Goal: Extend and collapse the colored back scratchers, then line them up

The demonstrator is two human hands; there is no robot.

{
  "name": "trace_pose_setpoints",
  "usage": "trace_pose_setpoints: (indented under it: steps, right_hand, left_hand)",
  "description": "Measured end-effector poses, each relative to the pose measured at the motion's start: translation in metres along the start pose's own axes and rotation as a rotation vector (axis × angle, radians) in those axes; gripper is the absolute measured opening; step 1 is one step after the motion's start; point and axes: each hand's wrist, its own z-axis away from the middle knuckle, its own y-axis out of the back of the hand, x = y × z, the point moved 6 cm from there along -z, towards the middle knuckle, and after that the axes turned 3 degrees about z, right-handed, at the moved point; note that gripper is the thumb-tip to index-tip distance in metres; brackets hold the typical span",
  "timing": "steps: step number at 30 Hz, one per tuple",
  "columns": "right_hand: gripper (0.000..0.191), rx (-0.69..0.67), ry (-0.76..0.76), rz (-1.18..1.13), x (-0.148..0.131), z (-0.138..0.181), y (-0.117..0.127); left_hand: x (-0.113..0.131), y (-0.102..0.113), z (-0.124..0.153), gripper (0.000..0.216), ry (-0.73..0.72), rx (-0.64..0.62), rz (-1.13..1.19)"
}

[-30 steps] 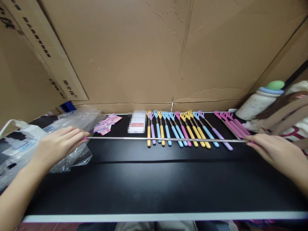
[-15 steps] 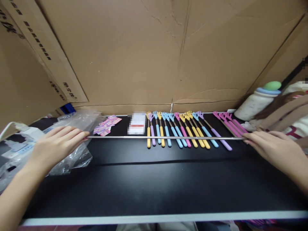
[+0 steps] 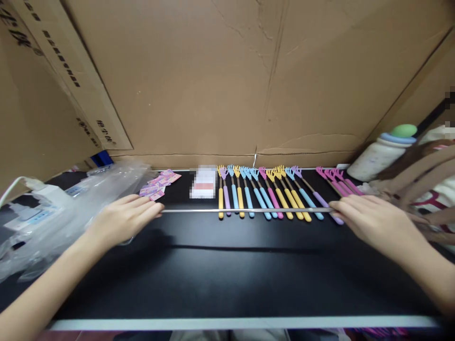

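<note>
A thin silver telescopic rod (image 3: 245, 210) stretches level above the black table (image 3: 227, 274). My left hand (image 3: 124, 219) pinches its left end, and my right hand (image 3: 369, 220) grips its right end, where the handle is hidden under the fingers. Behind the rod lies a row of several small back scratchers (image 3: 263, 192) with yellow, blue, pink and purple handles, claw heads pointing to the cardboard wall. A bunch of pink ones (image 3: 337, 182) lies at the right end, close to my right hand.
Clear plastic bags (image 3: 81, 199) lie at the left beside a white power strip (image 3: 39, 199). Pink paper tags (image 3: 159, 184) and a blurred white card (image 3: 203, 183) sit near the back. A white bottle with a green cap (image 3: 387, 149) lies at the right. Cardboard (image 3: 227, 80) walls the back.
The rod has become shorter: both hands have moved inward toward each other, the left hand rightward off the plastic bags and the right hand leftward.
</note>
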Motion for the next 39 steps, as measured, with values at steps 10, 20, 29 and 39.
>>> trace_pose_setpoints:
  steps: [10, 20, 29, 39]
  right_hand:
    - [0.026, 0.081, 0.001, -0.344, -0.096, -0.071, 0.025]
    - [0.028, 0.030, -0.031, -0.334, -0.122, -0.094, 0.015]
    - [0.024, -0.026, 0.036, -0.379, -0.132, -0.086, -0.007]
    - [0.027, -0.008, 0.051, -0.368, -0.122, -0.077, -0.004]
  left_hand:
    - [0.076, 0.020, -0.070, 0.026, 0.002, 0.069, 0.168]
    - [0.095, -0.002, -0.095, 0.025, -0.002, 0.079, 0.209]
    - [0.105, -0.025, -0.088, 0.024, 0.008, 0.005, 0.320]
    - [0.092, -0.014, -0.075, 0.027, -0.002, 0.025, 0.266]
